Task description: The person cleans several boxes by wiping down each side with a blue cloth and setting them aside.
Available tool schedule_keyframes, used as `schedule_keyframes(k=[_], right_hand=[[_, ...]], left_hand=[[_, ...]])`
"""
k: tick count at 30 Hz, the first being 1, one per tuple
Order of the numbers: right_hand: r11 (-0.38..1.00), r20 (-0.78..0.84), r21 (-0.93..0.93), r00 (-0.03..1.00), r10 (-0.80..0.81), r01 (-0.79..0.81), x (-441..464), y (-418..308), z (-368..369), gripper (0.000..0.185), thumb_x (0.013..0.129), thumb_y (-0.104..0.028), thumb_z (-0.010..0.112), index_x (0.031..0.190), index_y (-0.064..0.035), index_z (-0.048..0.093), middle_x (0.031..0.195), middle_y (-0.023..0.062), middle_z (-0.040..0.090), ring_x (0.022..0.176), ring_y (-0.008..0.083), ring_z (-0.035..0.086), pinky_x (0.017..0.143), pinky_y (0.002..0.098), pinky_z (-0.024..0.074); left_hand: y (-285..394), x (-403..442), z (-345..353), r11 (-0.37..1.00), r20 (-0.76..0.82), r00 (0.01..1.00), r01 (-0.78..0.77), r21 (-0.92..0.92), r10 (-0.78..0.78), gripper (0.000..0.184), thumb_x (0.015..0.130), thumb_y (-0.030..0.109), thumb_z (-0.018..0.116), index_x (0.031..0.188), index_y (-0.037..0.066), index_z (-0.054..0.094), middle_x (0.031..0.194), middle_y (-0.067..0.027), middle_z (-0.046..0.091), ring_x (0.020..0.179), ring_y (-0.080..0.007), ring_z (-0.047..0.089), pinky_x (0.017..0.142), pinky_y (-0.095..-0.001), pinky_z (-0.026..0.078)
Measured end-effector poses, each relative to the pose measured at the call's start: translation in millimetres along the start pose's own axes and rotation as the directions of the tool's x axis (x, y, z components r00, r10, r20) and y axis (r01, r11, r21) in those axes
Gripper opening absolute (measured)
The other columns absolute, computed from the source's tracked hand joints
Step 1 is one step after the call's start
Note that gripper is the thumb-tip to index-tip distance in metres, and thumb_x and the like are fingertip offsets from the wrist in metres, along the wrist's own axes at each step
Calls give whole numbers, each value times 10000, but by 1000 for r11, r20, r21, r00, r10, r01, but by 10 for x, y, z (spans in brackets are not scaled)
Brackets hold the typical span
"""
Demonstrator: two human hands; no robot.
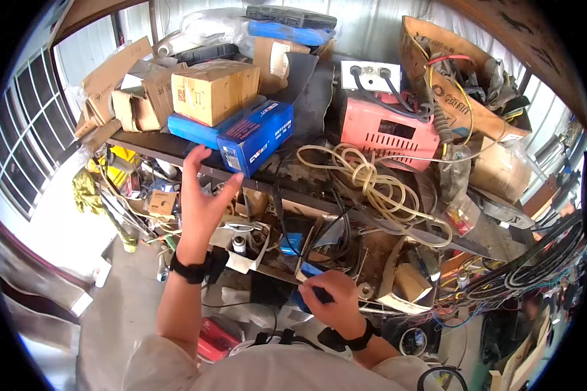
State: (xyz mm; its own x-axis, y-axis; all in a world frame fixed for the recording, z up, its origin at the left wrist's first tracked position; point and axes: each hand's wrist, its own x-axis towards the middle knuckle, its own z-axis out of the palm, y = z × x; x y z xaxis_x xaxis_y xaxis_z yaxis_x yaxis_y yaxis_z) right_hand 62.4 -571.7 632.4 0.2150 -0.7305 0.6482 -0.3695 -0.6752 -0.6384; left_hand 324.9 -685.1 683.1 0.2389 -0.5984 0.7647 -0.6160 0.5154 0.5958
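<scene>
Blue box (261, 138) sits near shelf edge (312, 202), left hand (204, 207) beside

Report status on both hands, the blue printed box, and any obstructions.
Left hand open beside blue printed box, contact unclear. Right hand curled lower down, grip unclear. Nothing seen between left hand and box.

No wording reads clearly: the blue box (262, 138) bears white brand lettering and small print — both blurred; the open carton (460, 107) has large Chinese characters, and the brown box (209, 94) a square code — unreadable.
</scene>
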Motion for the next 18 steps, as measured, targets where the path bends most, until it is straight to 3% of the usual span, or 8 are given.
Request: schedule_keyframes(k=[6, 8, 9, 10, 13, 14, 16, 18], right_hand=[[975, -20, 12, 975, -222, 222, 299, -124, -361, 224, 674, -34, 818, 833, -56, 661, 731, 80, 664, 617, 243, 643, 517, 346, 463], [965, 190, 119, 949, -253, 233, 495, -313, -780, 179, 672, -9, 794, 757, -50, 642, 738, 93, 681, 558, 221, 621, 556, 332, 458], [906, 17, 221, 927, -374, 362, 505, -317, -837, 325, 630, -11, 860, 861, -92, 647, 742, 45, 659, 590, 201, 633, 483, 299, 432], [860, -20, 275, 897, -442, 430, 526, -350, -973, 349, 623, -14, 871, 870, -123, 650, 753, 31, 662, 591, 176, 629, 471, 299, 424], [752, -184, 162, 769, -613, 638, 553, -544, -1249, 628, 658, -157, 884, 1170, -201, 524, 821, -3, 678, 632, 132, 631, 583, 301, 459], [696, -266, 246, 737, -621, 675, 629, -613, -1190, 707, 690, -44, 813, 1265, -233, 448, 811, 49, 686, 527, 132, 576, 466, 309, 374], [588, -357, 375, 697, -622, 717, 739, -760, -1165, 718, 711, 62, 745, 1283, -254, 450, 720, 29, 645, 428, 100, 507, 365, 285, 270], [517, -351, 480, 695, -627, 709, 733, -835, -1225, 537, 696, 67, 737, 1117, -218, 564, 641, -60, 575, 446, 54, 492, 384, 247, 242]], left_hand=[[35, 346, 305, 983, -17, 1000, 9, 183, -6, 794, 694, 264, 847, 1314, 8, 421, 1080, -233, 601, 1024, -366, 592, 913, -421, 461], [63, 359, 333, 981, -10, 992, 124, 148, -123, 760, 723, 225, 835, 1330, 37, 419, 1083, -197, 620, 1016, -298, 600, 900, -378, 465], [83, 368, 323, 974, -3, 984, 177, 142, -179, 744, 737, 205, 829, 1338, 51, 419, 1084, -178, 630, 1012, -264, 604, 894, -357, 466], [100, 373, 316, 980, 16, 982, 186, 67, -187, 708, 755, 198, 816, 1333, 65, 428, 1079, -164, 636, 1000, -237, 604, 881, -341, 474], [21, 379, 285, 979, 24, 979, 202, -26, -201, 690, 768, 163, 804, 1332, 57, 421, 1079, -145, 634, 994, -206, 597, 879, -334, 477], [-77, 389, 271, 973, 51, 980, 196, -122, -191, 683, 775, 125, 795, 1332, 40, 411, 1088, -131, 623, 999, -194, 590, 886, -331, 475], [-185, 381, 215, 983, 41, 986, 165, -77, -163, 721, 759, 173, 812, 1338, 43, 403, 1079, -145, 626, 992, -206, 595, 877, -342, 477], [-242, 389, 152, 986, 37, 990, 136, -94, -133, 738, 755, 182, 821, 1343, 37, 398, 1085, -139, 616, 1024, -202, 574, 905, -342, 457]])
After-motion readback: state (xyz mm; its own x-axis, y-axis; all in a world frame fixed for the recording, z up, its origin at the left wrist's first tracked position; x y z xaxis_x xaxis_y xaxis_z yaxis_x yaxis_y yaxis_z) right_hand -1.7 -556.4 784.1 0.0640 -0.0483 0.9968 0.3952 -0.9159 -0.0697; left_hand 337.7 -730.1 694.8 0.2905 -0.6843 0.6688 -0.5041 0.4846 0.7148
